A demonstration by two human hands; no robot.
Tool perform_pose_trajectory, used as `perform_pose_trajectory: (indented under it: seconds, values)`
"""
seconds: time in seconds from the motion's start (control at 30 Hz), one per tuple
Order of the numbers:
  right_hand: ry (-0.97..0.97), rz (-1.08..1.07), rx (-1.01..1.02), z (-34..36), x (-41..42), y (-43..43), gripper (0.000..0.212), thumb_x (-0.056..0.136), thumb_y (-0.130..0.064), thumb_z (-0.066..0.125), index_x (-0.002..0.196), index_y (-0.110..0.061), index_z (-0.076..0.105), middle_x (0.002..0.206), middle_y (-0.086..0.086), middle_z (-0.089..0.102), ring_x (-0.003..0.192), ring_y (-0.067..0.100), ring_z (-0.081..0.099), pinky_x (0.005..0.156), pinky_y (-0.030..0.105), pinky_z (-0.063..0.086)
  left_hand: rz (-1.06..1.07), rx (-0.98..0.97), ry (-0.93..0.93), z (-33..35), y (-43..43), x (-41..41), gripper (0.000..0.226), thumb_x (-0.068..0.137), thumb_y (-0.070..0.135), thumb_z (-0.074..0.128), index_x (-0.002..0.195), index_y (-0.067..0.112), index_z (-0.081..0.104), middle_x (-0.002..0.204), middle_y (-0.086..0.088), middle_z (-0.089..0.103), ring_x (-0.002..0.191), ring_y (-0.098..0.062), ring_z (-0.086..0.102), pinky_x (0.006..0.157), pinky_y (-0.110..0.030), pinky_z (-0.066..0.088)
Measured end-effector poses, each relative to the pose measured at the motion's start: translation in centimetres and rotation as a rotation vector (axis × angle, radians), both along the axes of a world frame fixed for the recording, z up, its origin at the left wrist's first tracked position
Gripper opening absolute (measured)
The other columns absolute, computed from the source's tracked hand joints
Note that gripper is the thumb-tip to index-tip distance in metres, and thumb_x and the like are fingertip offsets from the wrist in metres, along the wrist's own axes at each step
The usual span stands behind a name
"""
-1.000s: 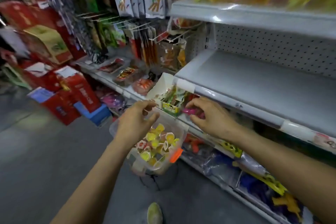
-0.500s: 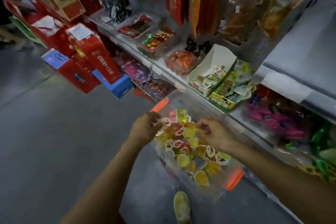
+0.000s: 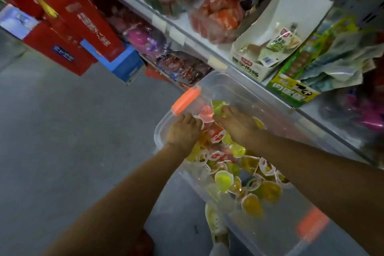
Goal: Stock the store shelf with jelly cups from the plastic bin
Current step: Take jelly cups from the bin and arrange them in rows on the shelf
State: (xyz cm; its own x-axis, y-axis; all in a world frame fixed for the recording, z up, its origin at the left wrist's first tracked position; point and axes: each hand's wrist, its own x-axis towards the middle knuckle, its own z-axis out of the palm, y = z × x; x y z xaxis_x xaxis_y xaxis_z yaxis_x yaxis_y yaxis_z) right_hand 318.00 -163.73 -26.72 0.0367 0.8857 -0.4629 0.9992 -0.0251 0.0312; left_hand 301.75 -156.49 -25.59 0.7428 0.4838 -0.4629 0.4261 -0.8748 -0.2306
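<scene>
both of your hands are down inside the clear plastic bin, among the jelly cups. your left hand sits by the bin's left rim, just below the orange latch, knuckles up and fingers bent down into the pile. the tips are hidden, so you cannot tell whether they have closed on a cup. your right hand lies just beside it, fingers reaching forward with the tips at a green jelly cup. the blur does not show whether it grips that cup or only touches it. a pink jelly cup sits between the two hands, just ahead of your left knuckles. the other cups, yellow, green and orange, are heaped under and behind your wrists, towards a second orange latch at the near end. the store shelf runs just beyond your right hand, its edge close along the bin's far wall. a white carton and a green carton stand on it past your fingertips.
</scene>
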Motion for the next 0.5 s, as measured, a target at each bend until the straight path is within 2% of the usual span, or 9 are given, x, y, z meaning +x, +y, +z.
perform_pose_trajectory:
  seconds: [0.13, 0.23, 0.33, 0.37, 0.43, 0.5]
  values:
    - [-0.108, 0.074, 0.027, -1.6, -0.2, 1.3, 0.056, 0.090, -0.008, 0.054, 0.140, -0.023, 0.033, 0.138, 0.013, 0.036, 0.130, 0.030, 0.036, 0.089, 0.038, 0.047, -0.068, 0.050, -0.037, -0.8, 0.4, -0.2, 0.036, 0.098, 0.011, 0.047, 0.133, 0.006, 0.040, 0.129, -0.013, 0.053, 0.121, -0.030, 0.044, 0.103, -0.037, 0.031]
    - [-0.179, 0.157, 0.089, -2.4, -0.2, 1.7, 0.042, 0.090, -0.015, 0.057, 0.129, -0.021, 0.046, 0.133, 0.012, 0.046, 0.126, 0.028, 0.045, 0.083, 0.037, 0.048, -0.078, 0.043, -0.051, -0.9, 0.4, -0.2, 0.035, 0.098, 0.010, 0.046, 0.132, 0.006, 0.040, 0.127, -0.014, 0.053, 0.118, -0.031, 0.046, 0.103, -0.037, 0.031]
    - [-0.187, 0.223, 0.104, -1.9, 0.4, 1.7, 0.038, 0.061, -0.026, 0.083, 0.096, -0.025, 0.068, 0.105, 0.006, 0.066, 0.101, 0.023, 0.063, 0.064, 0.032, 0.049, -0.026, -0.008, -0.114, -0.6, 0.1, -0.1, 0.039, 0.097, 0.015, 0.049, 0.134, 0.009, 0.039, 0.127, -0.013, 0.053, 0.116, -0.030, 0.047, 0.103, -0.038, 0.031]
    - [-0.165, 0.211, 0.157, -1.6, 0.6, 1.4, 0.041, 0.058, -0.027, 0.084, 0.096, -0.025, 0.068, 0.103, 0.005, 0.066, 0.098, 0.022, 0.063, 0.066, 0.032, 0.049, 0.029, -0.049, -0.152, -0.4, -0.1, 0.0, 0.043, 0.095, 0.018, 0.052, 0.135, 0.011, 0.039, 0.128, -0.012, 0.053, 0.116, -0.030, 0.047, 0.104, -0.037, 0.032]
    - [-0.104, 0.127, 0.229, -1.0, 1.2, 0.1, 0.049, 0.073, -0.028, 0.075, 0.118, -0.023, 0.057, 0.119, 0.004, 0.059, 0.110, 0.023, 0.057, 0.083, 0.035, 0.046, 0.217, -0.162, -0.255, 0.5, -0.8, 0.0, 0.051, 0.091, 0.028, 0.060, 0.135, 0.015, 0.038, 0.128, -0.010, 0.052, 0.115, -0.029, 0.050, 0.101, -0.038, 0.035]
    - [0.062, -0.058, 0.230, -0.3, 1.5, -1.8, 0.055, 0.082, -0.034, 0.068, 0.130, -0.019, 0.044, 0.129, 0.004, 0.054, 0.119, 0.025, 0.051, 0.096, 0.036, 0.039, 0.517, -0.324, -0.419, 2.3, -1.8, 0.0, 0.051, 0.086, 0.035, 0.067, 0.127, 0.018, 0.042, 0.122, -0.007, 0.054, 0.107, -0.029, 0.056, 0.095, -0.040, 0.045]
